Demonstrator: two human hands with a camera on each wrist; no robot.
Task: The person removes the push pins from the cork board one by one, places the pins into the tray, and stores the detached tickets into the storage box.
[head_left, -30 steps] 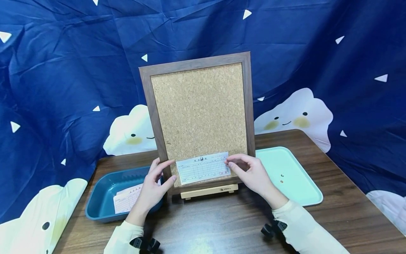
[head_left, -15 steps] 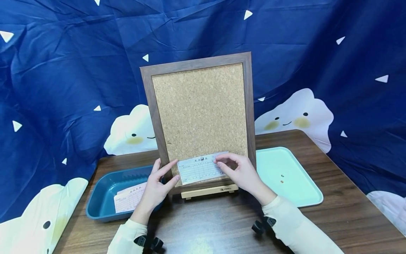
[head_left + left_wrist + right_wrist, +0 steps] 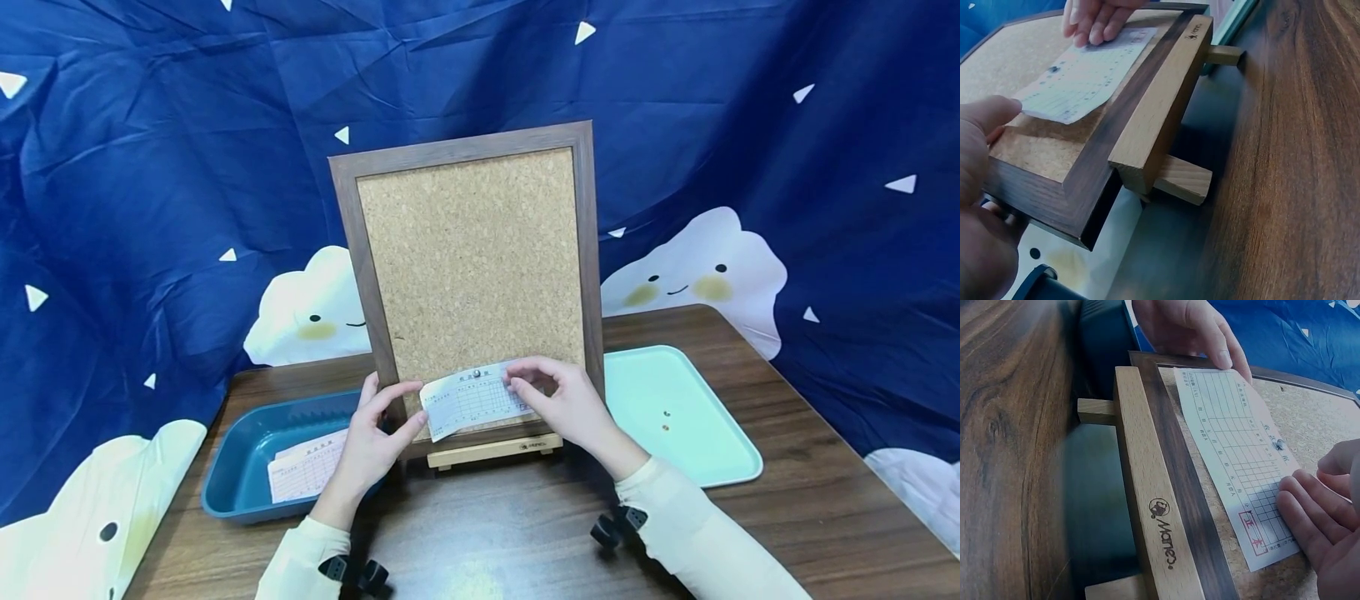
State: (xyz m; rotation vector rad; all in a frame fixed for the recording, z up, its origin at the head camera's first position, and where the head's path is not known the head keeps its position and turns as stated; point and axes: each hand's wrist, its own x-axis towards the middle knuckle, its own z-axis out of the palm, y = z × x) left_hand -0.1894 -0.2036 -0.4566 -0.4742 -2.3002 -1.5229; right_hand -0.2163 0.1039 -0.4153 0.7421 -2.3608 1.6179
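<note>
The framed corkboard [image 3: 471,250] looks stiff and fairly weighty, best steadied by its side edges. At its lower left corner the left hand [image 3: 369,446] has thumb and forefinger spread wide; toward its lower right corner the right hand [image 3: 572,410] has fingers bent close together, and I cannot tell whether they pinch anything. Both touch the paper slip [image 3: 471,402], which lies along the corkboard's bottom edge, its left end curling away; it should be light, limp, easily creased, best taken at its ends. The round pin [image 3: 477,374] at its top is probably hard and slick.
</note>
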